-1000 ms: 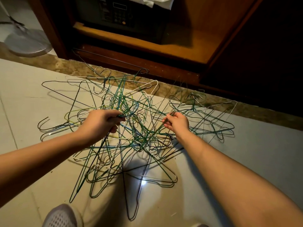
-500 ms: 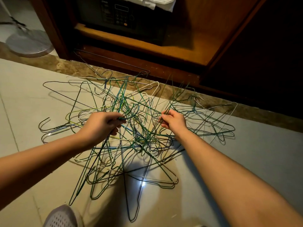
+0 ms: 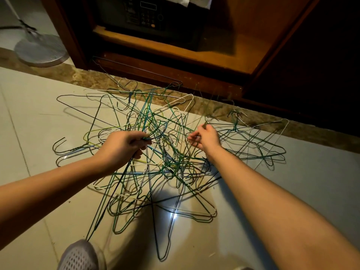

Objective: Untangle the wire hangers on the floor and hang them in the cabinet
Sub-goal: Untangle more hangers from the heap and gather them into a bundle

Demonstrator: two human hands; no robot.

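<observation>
Hangers (image 3: 181,157): one tangled heap on the floor (image 3: 29,114). An exact count is not readable because the wires cross too much; well over a dozen. By colour: mostly green, several white, a few dark, at least one yellow-green. A smaller cluster of several sits at the heap's right side.
Dark hanger (image 3: 136,69): one, against the cabinet (image 3: 175,53) base at the heap's far edge.
Cabinet: one.
Safe (image 3: 144,16): one, on the cabinet shelf.
White cloth (image 3: 194,0): one, on the safe.
Fan base (image 3: 41,50): one, far left.
Hands: two, left hand (image 3: 120,147) and right hand (image 3: 204,140).
Shoe (image 3: 79,256): one clearly seen; a sliver at the bottom edge cannot be identified.
</observation>
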